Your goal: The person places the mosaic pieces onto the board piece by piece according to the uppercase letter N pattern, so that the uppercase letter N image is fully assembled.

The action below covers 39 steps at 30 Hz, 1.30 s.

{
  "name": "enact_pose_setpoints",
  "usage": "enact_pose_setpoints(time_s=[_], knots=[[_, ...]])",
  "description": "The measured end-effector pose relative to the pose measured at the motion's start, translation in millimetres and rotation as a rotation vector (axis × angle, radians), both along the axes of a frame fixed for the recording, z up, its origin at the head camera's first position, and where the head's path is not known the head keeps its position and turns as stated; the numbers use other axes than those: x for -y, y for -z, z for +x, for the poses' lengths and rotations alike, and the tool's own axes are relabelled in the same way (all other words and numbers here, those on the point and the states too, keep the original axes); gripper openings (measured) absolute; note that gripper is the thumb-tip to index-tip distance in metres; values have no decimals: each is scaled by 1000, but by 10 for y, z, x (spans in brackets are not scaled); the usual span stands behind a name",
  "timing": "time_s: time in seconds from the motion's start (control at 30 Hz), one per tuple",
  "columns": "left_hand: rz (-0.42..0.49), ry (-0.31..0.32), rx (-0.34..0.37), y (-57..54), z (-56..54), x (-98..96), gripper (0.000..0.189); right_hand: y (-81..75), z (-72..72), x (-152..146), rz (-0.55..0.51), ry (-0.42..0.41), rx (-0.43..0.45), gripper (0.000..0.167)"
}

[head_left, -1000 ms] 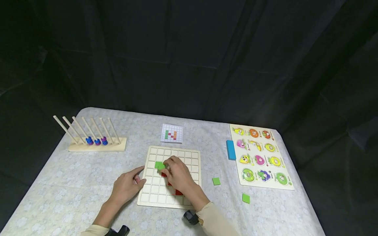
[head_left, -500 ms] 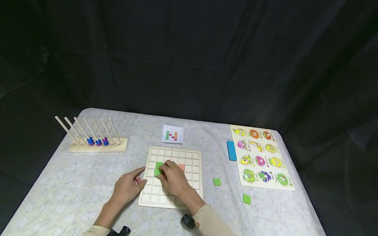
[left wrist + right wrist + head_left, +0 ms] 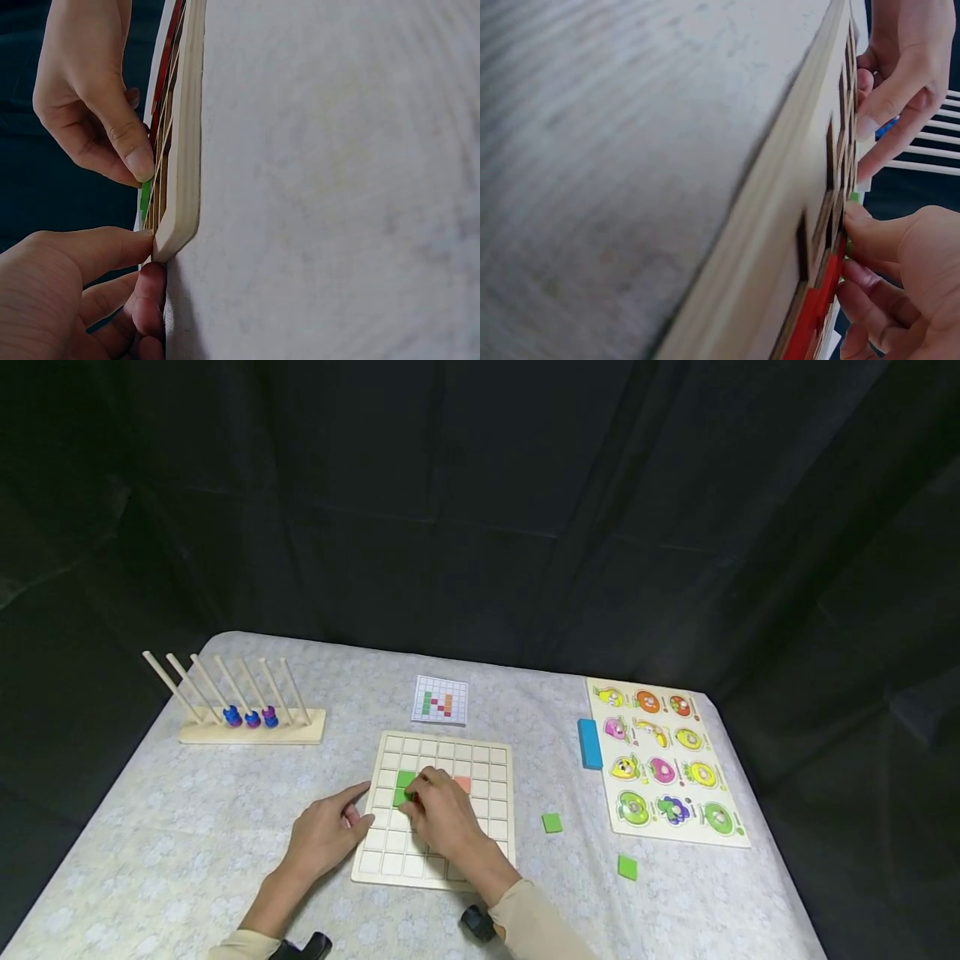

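A wooden grid board (image 3: 392,841) lies in front of me. My left hand (image 3: 322,832) holds its left edge, thumb on the rim and curled fingers against the side in the left wrist view. My right hand (image 3: 442,810) is over the middle of the board, thumb and fingertips pinching a green square tile (image 3: 401,797) that sits in a cell. Directly behind it is another green tile (image 3: 406,778). An orange-pink tile (image 3: 462,785) shows beyond the right hand. Red tiles (image 3: 810,319) on the board show in the right wrist view; the hand hides them from the head view.
Two loose green tiles, one nearer (image 3: 552,822) and one farther right (image 3: 627,867), lie right of the board. A pattern card (image 3: 440,700) lies behind it. A peg stand (image 3: 255,737) with beads is at left; a blue block (image 3: 589,744) and fruit puzzle (image 3: 678,827) at right.
The right hand has moved the green tile slightly toward me, from overlapping the other green tile into the cell in front of it. The left hand stays on the board's edge.
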<state>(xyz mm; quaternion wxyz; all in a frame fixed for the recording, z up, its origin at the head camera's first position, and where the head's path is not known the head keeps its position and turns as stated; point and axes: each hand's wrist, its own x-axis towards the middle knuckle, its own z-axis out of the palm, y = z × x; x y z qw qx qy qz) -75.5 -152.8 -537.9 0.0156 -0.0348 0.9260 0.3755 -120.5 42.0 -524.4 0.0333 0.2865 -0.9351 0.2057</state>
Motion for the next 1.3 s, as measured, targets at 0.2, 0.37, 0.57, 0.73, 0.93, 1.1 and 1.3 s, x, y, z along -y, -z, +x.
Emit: enact_pose_setpoints(time_s=[0.2,0.37,0.57,0.73,0.93,1.1,1.3], knots=[[0,-1,-2,6,-2,-4,52,-12,-14,12,-9,30,68,20],[7,0,1,-2,4,-3,52,-19,-11,17,-16,39,93,21],[0,8,-14,5,2,11,51,-24,-18,21,-23,33,100,22],[9,9,-12,6,-5,11,51,-24,-16,17,-17,36,109,23],[8,-3,0,22,0,6,52,-42,-7,-11,-57,34,151,30],[5,-15,-5,38,6,-3,52,-74,5,-148,-117,57,148,38],[-8,-20,-12,33,1,-12,52,-112,-24,-508,-218,127,105,31]])
